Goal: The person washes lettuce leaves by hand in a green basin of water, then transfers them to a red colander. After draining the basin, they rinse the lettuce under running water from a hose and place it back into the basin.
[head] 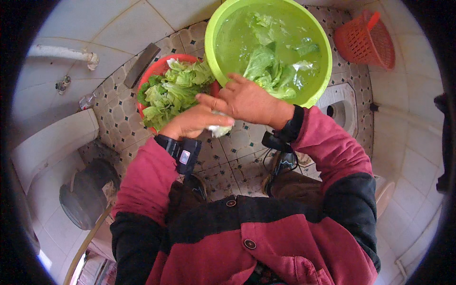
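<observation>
My left hand (196, 123) holds a pale, whitish-green piece of lettuce (219, 128) between the thumb and fingers. Against it, at the fingertips, lies my right hand (249, 101), its fingers partly spread; whether it grips the lettuce too cannot be told. Just beyond my right hand stands a large lime-green plastic basin (322, 83) of water, with green lettuce leaves (265, 67) floating in it. A red plastic basin (142, 82) heaped with torn lettuce leaves (174, 92) sits on the floor beyond my left hand.
A red perforated plastic basket (359, 42) stands at the upper right by the wall. A squat toilet (342, 107) is set in the patterned tile floor (231, 153) at right. White pipe (67, 53), dark plank (142, 66) and a dark bucket-like container (83, 199) are at left.
</observation>
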`<state>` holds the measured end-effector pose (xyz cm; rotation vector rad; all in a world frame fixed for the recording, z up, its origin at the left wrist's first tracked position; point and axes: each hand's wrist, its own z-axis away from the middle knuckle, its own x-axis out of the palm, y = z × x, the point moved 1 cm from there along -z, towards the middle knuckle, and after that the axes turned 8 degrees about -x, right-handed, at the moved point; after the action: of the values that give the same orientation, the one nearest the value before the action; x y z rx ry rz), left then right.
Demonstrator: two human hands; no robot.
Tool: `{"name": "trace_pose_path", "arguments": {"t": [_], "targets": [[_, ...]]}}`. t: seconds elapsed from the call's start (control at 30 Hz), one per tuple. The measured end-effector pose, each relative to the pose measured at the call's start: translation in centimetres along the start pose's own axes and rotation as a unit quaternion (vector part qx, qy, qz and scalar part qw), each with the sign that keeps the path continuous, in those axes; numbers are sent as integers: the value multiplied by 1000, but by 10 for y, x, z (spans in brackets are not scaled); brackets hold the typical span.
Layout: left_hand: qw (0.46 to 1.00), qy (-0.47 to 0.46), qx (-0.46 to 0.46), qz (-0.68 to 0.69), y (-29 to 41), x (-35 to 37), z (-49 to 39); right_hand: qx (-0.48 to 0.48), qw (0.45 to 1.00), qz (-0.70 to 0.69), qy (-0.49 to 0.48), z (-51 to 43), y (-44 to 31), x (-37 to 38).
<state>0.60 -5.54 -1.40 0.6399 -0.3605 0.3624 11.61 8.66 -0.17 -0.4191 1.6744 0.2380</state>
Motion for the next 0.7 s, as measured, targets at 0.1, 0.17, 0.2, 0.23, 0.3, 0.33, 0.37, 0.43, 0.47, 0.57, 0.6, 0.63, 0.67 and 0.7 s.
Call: {"name": "trace_pose_path", "arguments": {"t": [0.1,0.17,0.2,0.23,0.3,0.33,0.37,0.43,0.47,0.57,0.6,0.63,0.67,0.7], "targets": [[994,-72,-8,80,-1,-11,4,27,999,9,37,1,2,-1],[983,-146,-38,101,-5,-14,6,7,998,11,55,1,1,-4],[981,-161,-43,98,-9,-12,6,4,999,6,53,-1,-3,-4],[982,-161,-53,87,-13,-9,4,6,999,-5,32,-2,-5,-5],[978,-174,-70,95,-20,-2,3,2,999,-34,14,-3,-12,-5],[980,-159,-73,95,-22,-1,2,4,999,-38,6,-2,-14,-5],[980,-154,-76,102,-23,1,1,10,999,-38,1,-2,-16,-4],[979,-149,-90,105,-25,4,-2,19,999,-49,4,0,-17,-2],[979,-148,-100,100,-25,5,-3,14,999,-45,-6,0,-18,-1],[983,-105,-113,96,-28,8,-6,2,999,-33,14,1,-17,3],[985,-93,-115,91,-29,10,-7,-10,999,-25,33,1,-17,4],[988,-68,-116,75,-30,11,-9,-22,998,-15,52,1,-17,5],[990,-53,-117,56,-32,12,-10,-19,999,-15,45,2,-18,6],[992,-28,-120,36,-33,14,-11,-16,999,-15,37,2,-19,8]]}}
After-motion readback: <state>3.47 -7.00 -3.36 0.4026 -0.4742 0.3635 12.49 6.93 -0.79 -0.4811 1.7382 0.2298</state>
